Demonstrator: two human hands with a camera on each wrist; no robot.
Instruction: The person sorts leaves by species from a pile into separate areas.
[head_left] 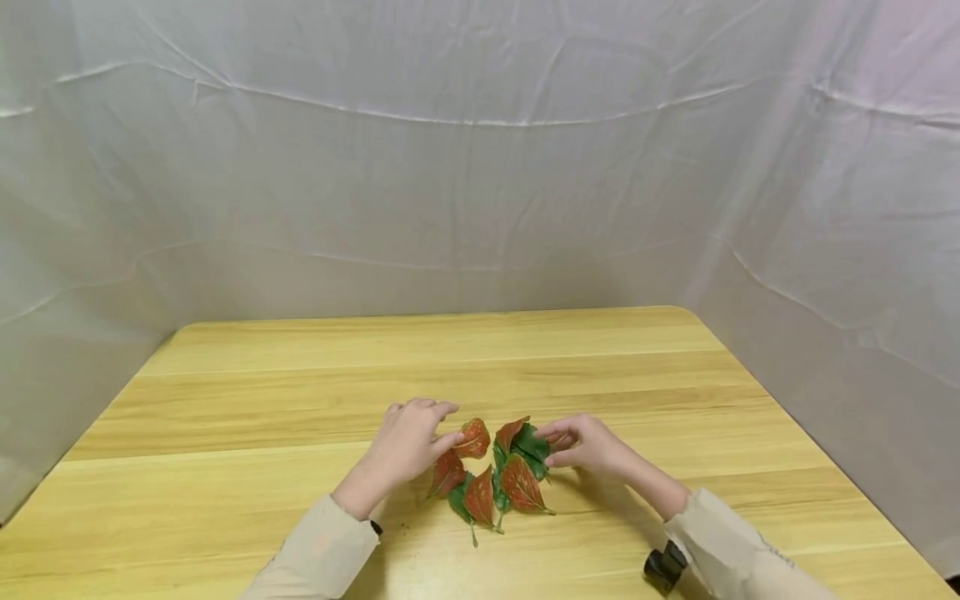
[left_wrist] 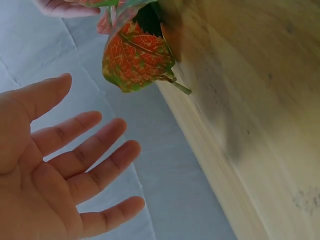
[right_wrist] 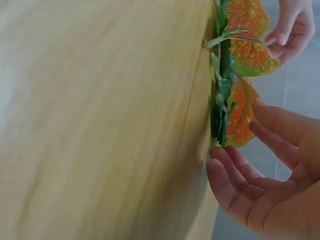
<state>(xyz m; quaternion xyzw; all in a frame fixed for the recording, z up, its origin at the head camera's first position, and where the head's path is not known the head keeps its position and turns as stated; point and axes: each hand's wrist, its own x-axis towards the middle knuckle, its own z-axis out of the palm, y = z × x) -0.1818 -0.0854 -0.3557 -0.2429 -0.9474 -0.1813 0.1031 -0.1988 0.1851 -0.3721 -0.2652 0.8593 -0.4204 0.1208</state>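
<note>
A loose ring of artificial leaves lies on the table, among them a red leaf [head_left: 478,497] with pale veins and a dark green leaf [head_left: 532,443]. On the ring's left side is my left hand [head_left: 412,437], its thumb beside an upper red leaf [head_left: 473,438]. The left wrist view has that hand [left_wrist: 75,165] with fingers spread and nothing in them, below a red-orange leaf [left_wrist: 137,57]. To the right, my right hand [head_left: 588,446] is at the green leaf's edge. Its fingers bend loosely in the right wrist view, beside an orange leaf [right_wrist: 241,112]; contact is hard to tell.
The wood-grain table [head_left: 262,408] reaches back to a pale hanging cloth [head_left: 465,192], which also encloses both sides. A black wrist device [head_left: 664,568] sits under the right sleeve. Small dark specks [head_left: 405,526] dot the table left of the leaves.
</note>
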